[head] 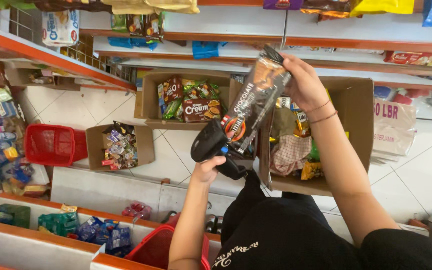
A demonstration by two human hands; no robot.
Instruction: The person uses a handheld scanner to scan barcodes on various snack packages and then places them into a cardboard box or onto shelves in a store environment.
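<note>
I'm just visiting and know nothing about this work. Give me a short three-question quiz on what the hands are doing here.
1. True or false: the left hand grips a black handheld scanner.
2. What does the right hand hold up? A) long dark brown biscuit packet B) glass bottle C) paper roll
3. Fill in: the red plastic basket on the white tiled floor stands beside a small open ______ box of wrapped sweets.

Key: 1 true; 2 A; 3 cardboard

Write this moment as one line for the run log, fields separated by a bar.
left hand: holds black scanner | right hand: holds dark snack packet | scanner touches packet | below: open cardboard box
</note>
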